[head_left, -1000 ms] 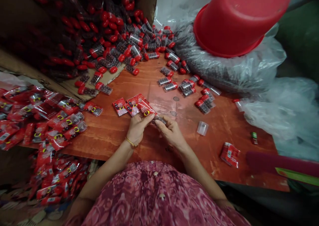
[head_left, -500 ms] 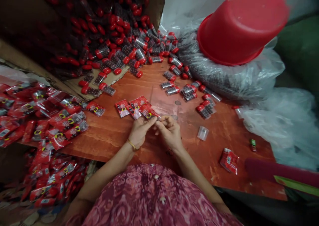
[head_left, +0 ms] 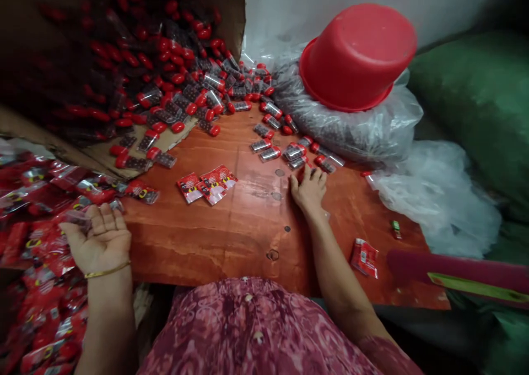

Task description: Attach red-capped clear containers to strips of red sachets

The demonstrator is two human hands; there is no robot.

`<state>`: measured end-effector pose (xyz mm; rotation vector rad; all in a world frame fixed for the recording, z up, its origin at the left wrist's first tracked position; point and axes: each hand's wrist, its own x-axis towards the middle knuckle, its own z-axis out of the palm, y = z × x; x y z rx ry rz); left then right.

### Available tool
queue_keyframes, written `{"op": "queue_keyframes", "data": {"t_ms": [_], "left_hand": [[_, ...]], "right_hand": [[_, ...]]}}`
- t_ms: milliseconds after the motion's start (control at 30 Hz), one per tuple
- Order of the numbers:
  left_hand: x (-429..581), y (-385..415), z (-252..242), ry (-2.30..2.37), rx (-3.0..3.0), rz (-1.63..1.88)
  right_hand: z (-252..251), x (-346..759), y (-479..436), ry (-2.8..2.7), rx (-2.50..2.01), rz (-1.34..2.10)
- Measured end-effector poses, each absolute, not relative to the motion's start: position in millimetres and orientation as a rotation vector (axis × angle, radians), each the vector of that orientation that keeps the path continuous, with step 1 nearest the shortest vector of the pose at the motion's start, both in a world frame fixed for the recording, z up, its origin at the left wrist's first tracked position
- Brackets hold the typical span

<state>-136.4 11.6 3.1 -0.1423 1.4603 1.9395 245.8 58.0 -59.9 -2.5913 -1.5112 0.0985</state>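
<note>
Cardboard box (head_left: 103, 61) lies on its side at top left, spilling red-capped vials (head_left: 194, 97) onto the wooden surface (head_left: 231, 226). Red basin (head_left: 357, 55) sits upside down on a clear bag of dark fill (head_left: 351, 127), tilted, with more loose plastic (head_left: 438, 199) to its right. Heap of filled red packets (head_left: 37, 210) covers the left edge of the surface and runs down over it. Small fan of empty red sleeves (head_left: 206, 182) lies mid-surface, well apart from both hands. Left hand (head_left: 99, 240) is out over the packet heap, palm up, fingers loosely curled; something clear rests near its fingertips, too blurred to tell if it grips it. Right hand (head_left: 308, 188) is palm down at the scattered vials (head_left: 289, 152), fingers spread, touching the nearest ones; can't tell if one is pinched. Stray packet (head_left: 363, 257) and a small green item (head_left: 395, 229) sit near the right edge. Risks, as I judge it: round vials roll, so a sweeping right hand could knock some toward the edge; heap on the left already overhangs, so a dropped packet likely slides to the floor; tilted basin could slip off the soft bag if that gets bumped.
</note>
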Motion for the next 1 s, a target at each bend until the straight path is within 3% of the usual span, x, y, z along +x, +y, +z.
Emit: {"op": "queue_keyframes", "data": {"t_ms": [100, 233, 433, 533, 700, 1000], "left_hand": [[-133, 9, 5, 1.391, -0.009, 1.921], [-97, 6, -2, 1.413, 0.066, 1.428], [-40, 31, -11, 1.662, 1.497, 1.137], [-36, 55, -19, 1.783, 1.912, 0.885], [-41, 71, -41, 1.842, 2.003, 0.599], [-35, 66, -46, 1.898, 2.002, 0.711]], "right_hand": [[-67, 209, 57, -1.722, -2.463, 0.035], [-70, 177, 55, -1.897, -2.264, 0.047], [-76, 170, 47, -1.872, -2.071, 0.026], [-78, 172, 45, -1.85, -2.004, 0.051], [-80, 174, 46, -1.834, -1.963, 0.063], [-71, 172, 40, -1.813, -1.911, -0.002]]}}
